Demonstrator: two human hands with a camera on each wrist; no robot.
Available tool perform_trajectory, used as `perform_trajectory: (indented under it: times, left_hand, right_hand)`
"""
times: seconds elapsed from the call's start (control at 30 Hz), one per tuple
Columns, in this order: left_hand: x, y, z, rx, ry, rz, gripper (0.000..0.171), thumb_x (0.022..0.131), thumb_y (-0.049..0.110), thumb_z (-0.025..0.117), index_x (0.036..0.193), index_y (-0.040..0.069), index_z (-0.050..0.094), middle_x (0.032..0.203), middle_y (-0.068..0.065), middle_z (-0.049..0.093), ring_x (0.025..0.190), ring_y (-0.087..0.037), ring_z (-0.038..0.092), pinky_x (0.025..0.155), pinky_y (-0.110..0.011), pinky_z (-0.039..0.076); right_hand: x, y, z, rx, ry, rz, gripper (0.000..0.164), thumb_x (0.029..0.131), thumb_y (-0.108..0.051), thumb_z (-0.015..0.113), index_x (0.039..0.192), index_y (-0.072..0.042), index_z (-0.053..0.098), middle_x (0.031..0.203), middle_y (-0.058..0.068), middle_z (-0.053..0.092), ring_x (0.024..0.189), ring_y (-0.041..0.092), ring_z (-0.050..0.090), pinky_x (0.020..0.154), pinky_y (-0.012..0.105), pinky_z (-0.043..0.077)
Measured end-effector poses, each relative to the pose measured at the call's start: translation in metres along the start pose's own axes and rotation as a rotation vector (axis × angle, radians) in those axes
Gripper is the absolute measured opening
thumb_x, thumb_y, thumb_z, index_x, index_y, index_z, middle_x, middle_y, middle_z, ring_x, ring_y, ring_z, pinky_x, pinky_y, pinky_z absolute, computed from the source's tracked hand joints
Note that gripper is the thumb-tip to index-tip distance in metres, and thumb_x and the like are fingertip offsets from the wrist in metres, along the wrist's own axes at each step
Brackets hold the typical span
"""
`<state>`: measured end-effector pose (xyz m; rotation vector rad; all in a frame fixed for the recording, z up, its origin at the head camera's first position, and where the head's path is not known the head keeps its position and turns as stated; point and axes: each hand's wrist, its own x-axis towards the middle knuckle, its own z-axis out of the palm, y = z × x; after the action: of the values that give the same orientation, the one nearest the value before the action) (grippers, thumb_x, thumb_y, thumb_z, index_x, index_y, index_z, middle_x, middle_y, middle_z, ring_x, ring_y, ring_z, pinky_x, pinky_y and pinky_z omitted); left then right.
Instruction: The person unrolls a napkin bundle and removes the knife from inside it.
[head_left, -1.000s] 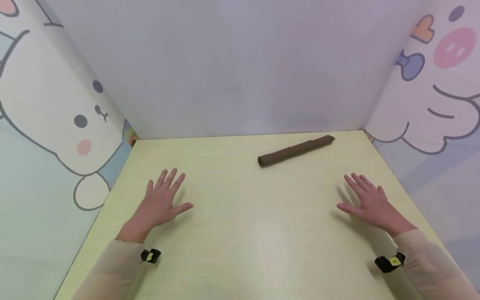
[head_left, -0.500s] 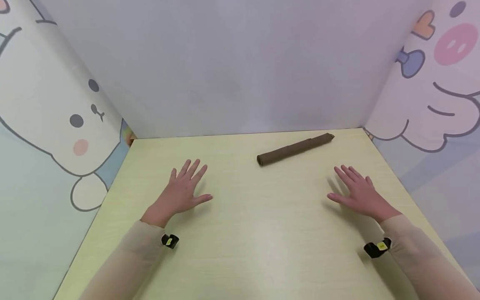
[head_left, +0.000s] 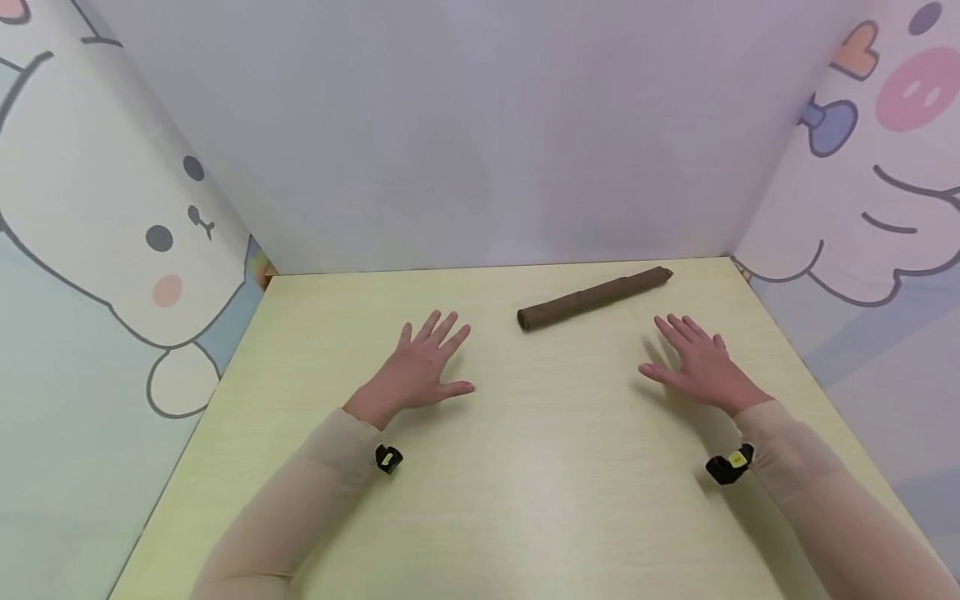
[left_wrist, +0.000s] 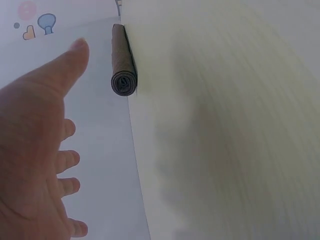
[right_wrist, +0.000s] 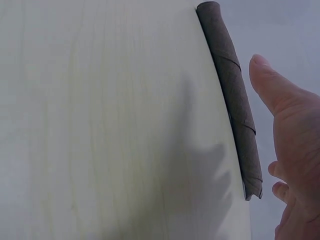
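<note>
A brown rolled-up sheet (head_left: 596, 299), cloth or paper, lies slanted near the back edge of the table. Its near left end shows a spiral of layers in the left wrist view, where the roll (left_wrist: 122, 62) points away from the camera. My left hand (head_left: 416, 367) is above the table, left of and nearer than the roll, fingers spread and holding nothing. To the right, my right hand (head_left: 701, 367) hovers with its fingers extended and thumb apart, also holding nothing. In the right wrist view the whole length of the roll (right_wrist: 232, 95) shows beside the hand (right_wrist: 297, 140).
The pale wooden table (head_left: 525, 500) meets a plain light wall (head_left: 480, 142) at the back. Side panels with cartoon animals stand at the left (head_left: 97, 250) and right (head_left: 885, 233). A small black device (head_left: 730, 465) sits at each wrist.
My left hand has moved right and forward, toward the roll. My right hand has shifted slightly left and forward. The roll stays in place.
</note>
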<state>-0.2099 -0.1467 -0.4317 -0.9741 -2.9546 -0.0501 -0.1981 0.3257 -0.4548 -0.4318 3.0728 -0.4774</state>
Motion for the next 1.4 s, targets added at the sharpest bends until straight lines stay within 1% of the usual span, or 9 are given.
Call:
perform_trajectory:
  times: [0.17, 0.33, 0.57, 0.67, 0.77, 0.97, 1.13, 1.23, 1.4]
  left_hand:
    - [0.02, 0.014, 0.004, 0.009, -0.039, 0.038, 0.095, 0.084, 0.077, 0.042, 0.156, 0.02, 0.018, 0.161, -0.009, 0.012, 0.146, -0.033, 0.007, 0.105, -0.068, 0.018]
    - [0.047, 0.03, 0.001, 0.03, -0.052, 0.062, 0.094, 0.084, 0.078, 0.041, 0.156, 0.02, 0.019, 0.161, -0.006, 0.01, 0.147, -0.028, 0.005, 0.107, -0.065, 0.017]
    - [0.083, 0.055, 0.0, 0.05, -0.074, 0.122, 0.095, 0.084, 0.08, 0.036, 0.156, 0.022, 0.015, 0.161, -0.005, 0.008, 0.147, -0.026, 0.003, 0.108, -0.064, 0.016]
    - [0.096, 0.063, 0.001, 0.037, -0.092, 0.121, 0.095, 0.084, 0.08, 0.036, 0.156, 0.022, 0.014, 0.162, -0.004, 0.007, 0.147, -0.026, 0.003, 0.108, -0.065, 0.016]
    - [0.107, 0.07, 0.003, 0.025, -0.124, 0.102, 0.095, 0.084, 0.079, 0.036, 0.157, 0.022, 0.012, 0.162, -0.003, 0.004, 0.147, -0.025, 0.001, 0.108, -0.064, 0.016]
    - [0.125, 0.079, 0.009, 0.031, -0.163, 0.076, 0.096, 0.084, 0.079, 0.036, 0.157, 0.021, 0.012, 0.162, -0.002, 0.002, 0.147, -0.024, 0.0, 0.109, -0.064, 0.016]
    - [0.137, 0.084, 0.014, 0.035, -0.181, 0.061, 0.097, 0.084, 0.08, 0.034, 0.157, 0.02, 0.01, 0.162, -0.001, 0.002, 0.147, -0.024, 0.001, 0.109, -0.064, 0.016]
    - [0.142, 0.085, 0.017, 0.039, -0.198, 0.045, 0.098, 0.084, 0.08, 0.034, 0.157, 0.019, 0.008, 0.162, -0.001, 0.0, 0.147, -0.024, 0.002, 0.108, -0.064, 0.017]
    - [0.147, 0.084, 0.021, 0.053, -0.212, 0.032, 0.099, 0.085, 0.079, 0.033, 0.157, 0.017, 0.007, 0.162, -0.001, 0.001, 0.147, -0.024, 0.003, 0.107, -0.065, 0.018]
  right_hand:
    - [0.015, 0.0, 0.007, 0.016, -0.044, 0.013, 0.094, 0.087, -0.062, 0.058, 0.154, -0.008, 0.021, 0.155, 0.024, 0.02, 0.142, 0.045, 0.011, 0.098, 0.077, 0.007]
    - [0.038, -0.001, 0.01, 0.016, -0.081, 0.034, 0.096, 0.088, -0.066, 0.052, 0.155, -0.008, 0.015, 0.157, 0.023, 0.013, 0.143, 0.045, 0.006, 0.1, 0.076, 0.004]
    - [0.067, -0.008, 0.008, 0.017, -0.07, 0.047, 0.097, 0.088, -0.069, 0.049, 0.155, -0.009, 0.012, 0.158, 0.023, 0.008, 0.143, 0.044, 0.002, 0.1, 0.076, 0.002]
    - [0.075, -0.012, 0.008, 0.02, -0.063, 0.053, 0.098, 0.088, -0.069, 0.048, 0.156, -0.009, 0.011, 0.159, 0.022, 0.007, 0.144, 0.043, 0.0, 0.1, 0.076, 0.002]
    - [0.084, -0.015, 0.008, 0.033, -0.042, 0.058, 0.097, 0.088, -0.068, 0.049, 0.156, -0.009, 0.012, 0.159, 0.022, 0.006, 0.144, 0.042, -0.001, 0.099, 0.076, 0.001]
    - [0.102, -0.015, 0.009, 0.036, -0.002, 0.069, 0.097, 0.088, -0.069, 0.048, 0.155, -0.007, 0.015, 0.158, 0.022, 0.009, 0.144, 0.042, -0.005, 0.098, 0.078, 0.001]
    - [0.114, -0.014, 0.012, 0.041, 0.008, 0.122, 0.098, 0.088, -0.072, 0.043, 0.155, -0.007, 0.014, 0.158, 0.023, 0.003, 0.144, 0.041, -0.009, 0.098, 0.077, 0.0]
    - [0.118, -0.014, 0.014, 0.058, 0.02, 0.163, 0.098, 0.088, -0.073, 0.04, 0.155, -0.005, 0.013, 0.158, 0.024, 0.001, 0.144, 0.041, -0.011, 0.099, 0.076, -0.002]
    - [0.122, -0.011, 0.018, 0.065, 0.022, 0.208, 0.1, 0.088, -0.074, 0.036, 0.154, -0.003, 0.014, 0.158, 0.025, 0.001, 0.143, 0.043, -0.011, 0.099, 0.076, -0.003]
